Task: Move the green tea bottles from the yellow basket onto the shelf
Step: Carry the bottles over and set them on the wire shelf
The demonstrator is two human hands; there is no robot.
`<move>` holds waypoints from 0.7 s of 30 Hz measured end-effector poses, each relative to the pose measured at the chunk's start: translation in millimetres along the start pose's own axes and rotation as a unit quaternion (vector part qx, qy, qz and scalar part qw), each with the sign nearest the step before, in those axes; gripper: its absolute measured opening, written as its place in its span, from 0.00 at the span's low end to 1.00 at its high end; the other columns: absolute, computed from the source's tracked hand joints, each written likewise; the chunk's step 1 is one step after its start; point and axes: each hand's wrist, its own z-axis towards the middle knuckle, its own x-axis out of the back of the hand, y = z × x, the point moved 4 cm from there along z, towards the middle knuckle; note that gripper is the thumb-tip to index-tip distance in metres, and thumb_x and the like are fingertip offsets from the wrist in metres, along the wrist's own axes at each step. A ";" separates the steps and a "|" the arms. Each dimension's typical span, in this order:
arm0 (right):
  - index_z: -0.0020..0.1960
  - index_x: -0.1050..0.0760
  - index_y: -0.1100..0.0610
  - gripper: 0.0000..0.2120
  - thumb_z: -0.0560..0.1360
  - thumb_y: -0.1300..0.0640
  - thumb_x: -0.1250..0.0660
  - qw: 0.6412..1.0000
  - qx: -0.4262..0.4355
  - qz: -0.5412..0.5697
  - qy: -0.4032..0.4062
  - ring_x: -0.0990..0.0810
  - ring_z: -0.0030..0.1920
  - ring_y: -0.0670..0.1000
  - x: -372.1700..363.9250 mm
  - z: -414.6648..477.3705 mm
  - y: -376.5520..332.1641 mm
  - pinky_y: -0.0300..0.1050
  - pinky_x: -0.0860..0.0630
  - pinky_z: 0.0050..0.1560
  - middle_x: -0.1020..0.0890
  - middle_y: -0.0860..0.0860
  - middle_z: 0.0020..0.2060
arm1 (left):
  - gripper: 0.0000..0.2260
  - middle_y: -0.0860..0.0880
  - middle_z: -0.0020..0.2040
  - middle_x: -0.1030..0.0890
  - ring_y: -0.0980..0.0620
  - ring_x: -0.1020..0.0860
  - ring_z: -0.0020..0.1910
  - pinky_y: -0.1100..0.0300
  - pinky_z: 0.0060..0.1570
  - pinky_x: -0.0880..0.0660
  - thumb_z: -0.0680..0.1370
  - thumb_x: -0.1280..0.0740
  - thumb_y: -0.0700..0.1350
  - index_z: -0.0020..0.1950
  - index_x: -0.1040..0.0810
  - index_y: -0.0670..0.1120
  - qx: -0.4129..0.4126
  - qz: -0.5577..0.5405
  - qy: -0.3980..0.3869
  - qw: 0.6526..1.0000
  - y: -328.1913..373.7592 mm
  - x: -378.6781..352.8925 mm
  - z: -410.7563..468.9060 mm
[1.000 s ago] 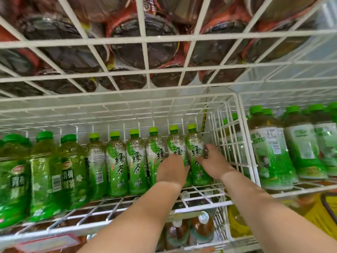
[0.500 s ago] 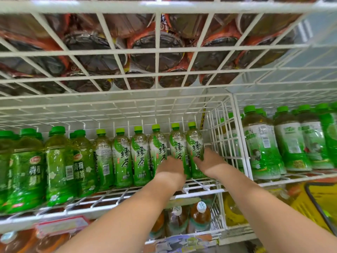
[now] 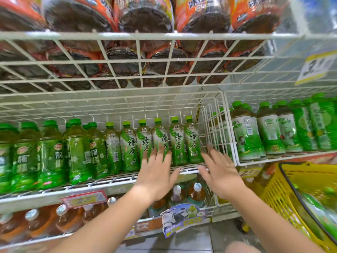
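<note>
Here, left hand (image 3: pixel 156 173) spread near shelf edge (image 3: pixel 102 182), right hand (image 3: pixel 221 175) beside divider (image 3: pixel 217 125)

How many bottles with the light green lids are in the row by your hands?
6, in one row on the middle shelf: bottle one beside the darker-capped bottles, then two, three, four, five, and six by the wire divider. More may hide behind.

green tea bottles (image 3: pixel 177 142) upright in row on wire shelf (image 3: pixel 113 180), yellow basket (image 3: pixel 277 196) right

"绿茶" on green tea bottles (image 3: pixel 177 143)
</note>
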 end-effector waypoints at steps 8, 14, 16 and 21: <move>0.80 0.48 0.50 0.37 0.77 0.32 0.49 0.998 0.020 -0.060 0.015 0.50 0.78 0.61 -13.3 -42.9 -6.4 0.62 0.49 0.75 0.50 0.57 0.79 | 0.37 0.41 0.82 0.49 0.38 0.50 0.81 0.35 0.77 0.53 0.78 0.61 0.65 0.83 0.49 0.47 -0.027 0.019 -0.008 0.999 -0.4 -5.7 -31.8; 0.80 0.47 0.52 0.40 0.75 0.31 0.51 0.994 -0.005 -0.068 -0.084 0.45 0.77 0.62 37.3 -94.5 -17.4 0.64 0.45 0.74 0.46 0.59 0.79 | 0.34 0.39 0.82 0.52 0.38 0.55 0.81 0.33 0.76 0.52 0.82 0.57 0.66 0.83 0.52 0.48 -0.032 0.019 -0.075 0.997 6.8 57.4 -73.4; 0.80 0.44 0.52 0.40 0.74 0.31 0.50 0.993 -0.015 -0.064 -0.101 0.44 0.77 0.62 65.4 -113.0 -21.7 0.65 0.43 0.73 0.43 0.59 0.78 | 0.35 0.39 0.82 0.49 0.37 0.52 0.81 0.33 0.75 0.49 0.80 0.60 0.66 0.83 0.49 0.49 -0.046 0.038 -0.085 0.995 9.2 90.2 -86.5; 0.80 0.49 0.51 0.41 0.74 0.29 0.54 0.993 -0.024 -0.046 -0.106 0.48 0.78 0.61 155.8 -155.8 -36.8 0.63 0.48 0.74 0.46 0.58 0.79 | 0.33 0.38 0.82 0.48 0.36 0.49 0.80 0.32 0.75 0.50 0.81 0.54 0.66 0.83 0.47 0.52 -0.079 0.045 -0.102 0.991 20.9 183.7 -117.3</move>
